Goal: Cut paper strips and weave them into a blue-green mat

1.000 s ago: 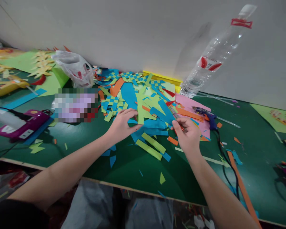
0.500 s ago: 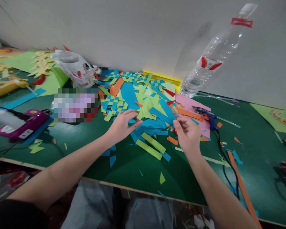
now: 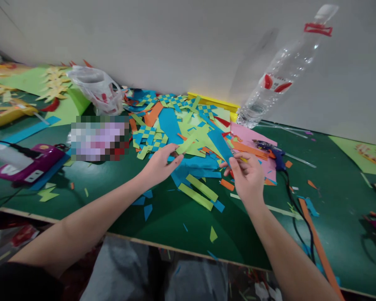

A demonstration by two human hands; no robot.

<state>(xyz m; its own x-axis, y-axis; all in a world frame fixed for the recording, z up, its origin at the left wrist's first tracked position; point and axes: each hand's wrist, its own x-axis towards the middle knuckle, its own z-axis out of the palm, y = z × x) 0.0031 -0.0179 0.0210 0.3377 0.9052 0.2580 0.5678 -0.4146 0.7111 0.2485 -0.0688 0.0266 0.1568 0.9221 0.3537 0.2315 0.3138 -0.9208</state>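
Note:
My left hand (image 3: 159,165) pinches the near end of a light green paper strip (image 3: 188,144) and lifts it off a heap of blue, green and orange paper pieces (image 3: 175,125) on the green table (image 3: 175,225). My right hand (image 3: 247,177) is closed at the heap's right side, its fingertips on the lower end of a blue paper strip (image 3: 221,146). A bit of red shows under its fingers; I cannot make out what it is. Loose green strips (image 3: 199,191) lie between the hands.
A clear plastic bottle (image 3: 282,79) leans against the wall at the back right. A blue glue gun (image 3: 271,150) with a black cord (image 3: 301,217) lies right of my right hand. A purple glue gun (image 3: 34,163), a plastic bag (image 3: 97,90) and a yellow box (image 3: 213,101) are also there.
My left hand has raised the green strip and swung its far end up to the right. My right hand has shifted slightly and now has the blue strip at its fingertips.

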